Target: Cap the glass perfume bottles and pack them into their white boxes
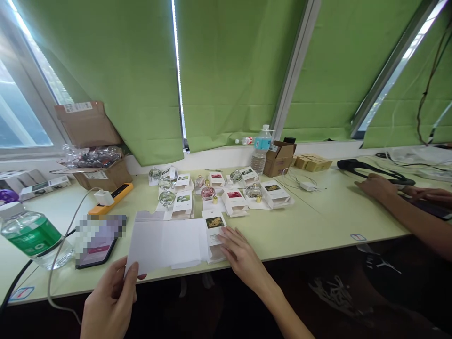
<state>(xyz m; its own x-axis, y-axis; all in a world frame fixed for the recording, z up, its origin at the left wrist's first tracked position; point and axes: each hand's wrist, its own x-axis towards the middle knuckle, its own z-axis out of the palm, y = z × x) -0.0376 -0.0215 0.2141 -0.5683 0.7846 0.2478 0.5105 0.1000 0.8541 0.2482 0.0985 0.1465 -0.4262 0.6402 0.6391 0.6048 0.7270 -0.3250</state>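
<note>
Lower centre of frame: left hand (pixel 111 294) pinches white card sheet (pixel 165 242) at left edge; right hand (pixel 243 256), apart, outstretched, touches adjoining yellow-flower carton (pixel 213 225).

Head-worn camera, one view: it is looking forward and down from above the near side of the tabletop (pixel 318 230), with the left hand (pixel 109 299) and right hand (pixel 243 256) occupying the lower part at close range. The lens is covering a wide field, with the white card (pixel 176 238) lying slightly left of and below centre, and the green blinds (pixel 240 70) farther off filling the upper part, the window posts (pixel 296 56) spreading outward toward the top. A window (pixel 23 113) is bounding the left edge, and a co-worker's forearm (pixel 406 209) is occupying the right.
</note>
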